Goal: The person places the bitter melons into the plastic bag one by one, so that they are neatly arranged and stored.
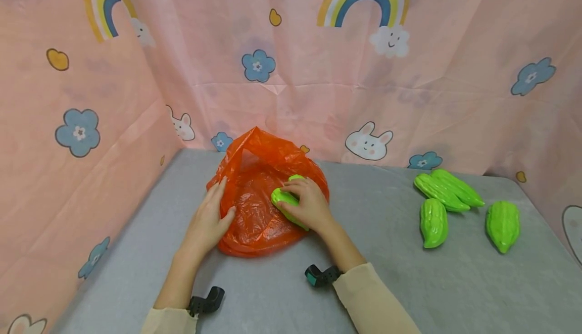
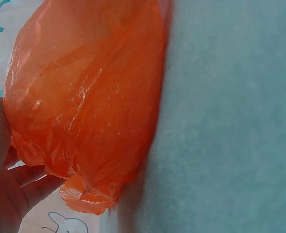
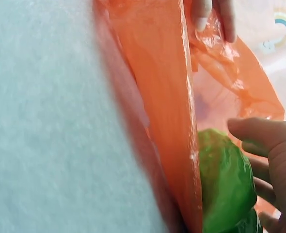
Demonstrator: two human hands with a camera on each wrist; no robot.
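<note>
An orange plastic bag [image 1: 254,212] lies on the grey table with its mouth facing up and toward me. My left hand [image 1: 206,223] rests along the bag's left side, its fingers fairly straight against the film and the thumb near the opening. Inside the mouth, on the right, my right hand [image 1: 311,205] holds a glossy green bitter melon [image 1: 283,196], thumb and fingers about it. In the right wrist view the ridged bitter melon [image 3: 225,179] shows just behind the bag's edge. Another green piece [image 1: 296,177] peeks out beyond the fingers, mostly hidden.
Several more bitter melons lie on the right of the table: a pair side by side [image 1: 443,192], one in front [image 1: 433,223] and one farther right [image 1: 502,225]. A pink printed cloth [image 1: 300,101] hangs behind and at the sides of the table.
</note>
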